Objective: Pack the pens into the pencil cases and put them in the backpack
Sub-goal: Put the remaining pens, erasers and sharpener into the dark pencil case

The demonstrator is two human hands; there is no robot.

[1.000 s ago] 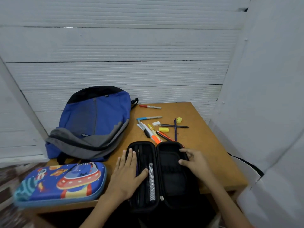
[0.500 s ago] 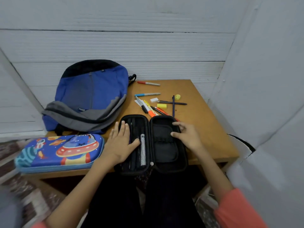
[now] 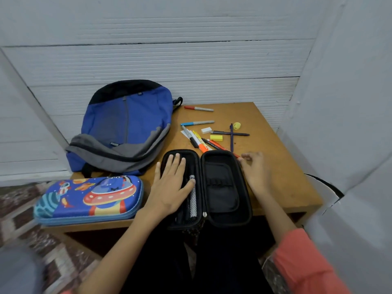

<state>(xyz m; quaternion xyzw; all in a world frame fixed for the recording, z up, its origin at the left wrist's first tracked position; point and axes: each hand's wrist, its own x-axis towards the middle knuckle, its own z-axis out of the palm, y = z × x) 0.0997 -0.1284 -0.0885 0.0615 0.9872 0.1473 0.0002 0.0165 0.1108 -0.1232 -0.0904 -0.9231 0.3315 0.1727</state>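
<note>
A black pencil case (image 3: 224, 187) lies wide open at the table's front edge, with a few pens and a mesh-patterned pen (image 3: 193, 198) in its left half. My left hand (image 3: 169, 187) rests flat, fingers spread, on that left half. My right hand (image 3: 255, 172) hovers just right of the case with fingers loosely curled near the tip of a red pen (image 3: 220, 146). Several loose pens and markers (image 3: 197, 141) lie behind the case. A blue and grey backpack (image 3: 127, 128) lies at the back left. A blue spaceship-print pencil case (image 3: 89, 198) sits shut at the front left.
A white eraser (image 3: 206, 130), a yellow eraser (image 3: 216, 137) and a yellow sharpener (image 3: 237, 125) lie among the pens on the wooden table (image 3: 286, 183). White walls close in behind and on the right. Patterned floor shows at the lower left.
My right hand has left the case's right half and moved right and back, toward the red pen's tip. The left hand stays flat on the left half.
</note>
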